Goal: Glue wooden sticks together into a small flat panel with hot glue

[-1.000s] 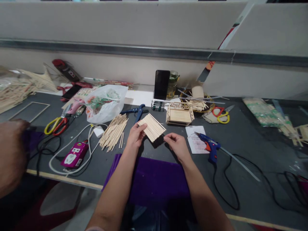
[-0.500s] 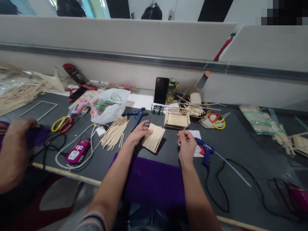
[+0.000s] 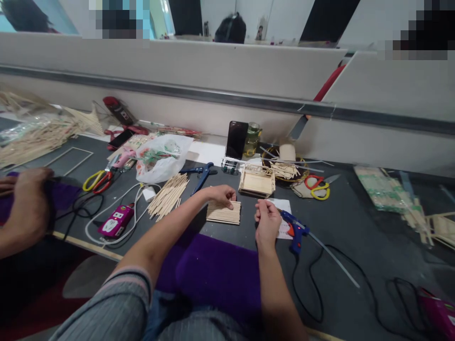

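My left hand (image 3: pixel 221 194) grips the top edge of a small flat panel of wooden sticks (image 3: pixel 223 215), its thumb on the near face. The sticks lie side by side and run crosswise. To the right, my right hand (image 3: pixel 267 220) is closed with thumb and fingertips pinched; whatever they hold, if anything, is too small to tell. It is apart from the panel. Just right of it, a blue glue gun (image 3: pixel 297 232) rests on a white paper (image 3: pixel 284 206). Behind the panel stands a small box-like stick model (image 3: pixel 257 183).
Loose sticks (image 3: pixel 170 195) and a blue cutter (image 3: pixel 202 177) lie left, beyond them a plastic bag (image 3: pixel 163 158). A phone (image 3: pixel 236 139) stands behind. Scissors (image 3: pixel 322 187) lie right, with the glue gun's cord (image 3: pixel 322 289) trailing. Another person's hand (image 3: pixel 31 189) is far left.
The panel has turned so its sticks run crosswise instead of lengthwise. My left hand has shifted from its left side to its top edge. My right hand stays pinched.
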### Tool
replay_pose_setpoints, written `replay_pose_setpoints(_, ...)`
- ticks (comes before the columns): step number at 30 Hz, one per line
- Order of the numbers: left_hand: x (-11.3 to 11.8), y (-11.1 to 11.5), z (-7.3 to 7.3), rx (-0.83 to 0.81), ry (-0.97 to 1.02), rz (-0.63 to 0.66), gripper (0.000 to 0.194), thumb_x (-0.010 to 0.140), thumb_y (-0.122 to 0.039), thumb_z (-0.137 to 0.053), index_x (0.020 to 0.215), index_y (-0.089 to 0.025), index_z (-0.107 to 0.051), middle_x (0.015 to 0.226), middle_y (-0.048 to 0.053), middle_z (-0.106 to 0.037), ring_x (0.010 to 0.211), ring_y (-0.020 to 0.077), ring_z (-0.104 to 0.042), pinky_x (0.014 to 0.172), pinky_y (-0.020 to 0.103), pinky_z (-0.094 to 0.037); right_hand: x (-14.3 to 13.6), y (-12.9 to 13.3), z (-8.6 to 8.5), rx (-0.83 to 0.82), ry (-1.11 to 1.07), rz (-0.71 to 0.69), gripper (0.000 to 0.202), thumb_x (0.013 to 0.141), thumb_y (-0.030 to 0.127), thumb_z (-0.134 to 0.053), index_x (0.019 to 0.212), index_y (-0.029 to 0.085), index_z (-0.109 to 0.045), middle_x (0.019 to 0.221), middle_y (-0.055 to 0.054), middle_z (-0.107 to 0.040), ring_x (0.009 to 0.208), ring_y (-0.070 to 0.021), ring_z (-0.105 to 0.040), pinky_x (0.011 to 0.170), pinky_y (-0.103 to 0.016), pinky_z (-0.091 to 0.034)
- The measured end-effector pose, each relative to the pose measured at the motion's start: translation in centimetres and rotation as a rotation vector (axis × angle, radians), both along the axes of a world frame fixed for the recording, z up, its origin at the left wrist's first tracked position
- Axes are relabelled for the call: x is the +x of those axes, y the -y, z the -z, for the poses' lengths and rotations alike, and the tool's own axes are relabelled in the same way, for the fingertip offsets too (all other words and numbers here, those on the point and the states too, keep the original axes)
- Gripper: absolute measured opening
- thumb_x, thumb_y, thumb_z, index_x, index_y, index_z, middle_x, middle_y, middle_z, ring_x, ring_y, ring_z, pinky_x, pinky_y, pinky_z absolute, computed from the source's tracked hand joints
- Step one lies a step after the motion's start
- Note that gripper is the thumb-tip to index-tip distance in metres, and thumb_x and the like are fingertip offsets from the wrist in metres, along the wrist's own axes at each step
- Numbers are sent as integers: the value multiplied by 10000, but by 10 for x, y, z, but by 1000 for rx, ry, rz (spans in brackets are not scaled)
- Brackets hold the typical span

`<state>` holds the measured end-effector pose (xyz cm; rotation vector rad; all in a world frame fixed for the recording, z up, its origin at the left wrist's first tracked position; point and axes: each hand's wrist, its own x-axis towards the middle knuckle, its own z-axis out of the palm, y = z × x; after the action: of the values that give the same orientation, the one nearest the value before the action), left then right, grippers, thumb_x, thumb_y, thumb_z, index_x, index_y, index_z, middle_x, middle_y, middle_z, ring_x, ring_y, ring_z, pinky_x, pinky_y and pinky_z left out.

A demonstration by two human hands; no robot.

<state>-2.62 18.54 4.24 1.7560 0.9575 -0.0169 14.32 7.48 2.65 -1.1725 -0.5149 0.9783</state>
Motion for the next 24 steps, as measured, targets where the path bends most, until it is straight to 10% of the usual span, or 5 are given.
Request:
replay_pose_setpoints(11,-34,44,-22,598,-298,37,498,734,-307,-723,1194,-217,-556,1195,92,-602,1101,263,-579,876,308,-429,5,5,-10,1,-9,69,333,680,465,-732,779,166,-621,633,34,-571,435,-37,-393,392,-173,-273)
replay_pose_setpoints(24,-22,91,2,701,-113,-91,784,713,-388,-770,1372,-187,-396,1413,174,-471,1372,317,-360,1145,519,-223,20,6,-4,38,535,57,198,745,367,-702,806,179,-698,771,-25,-658,722,-162,-586,664,-289,-458)
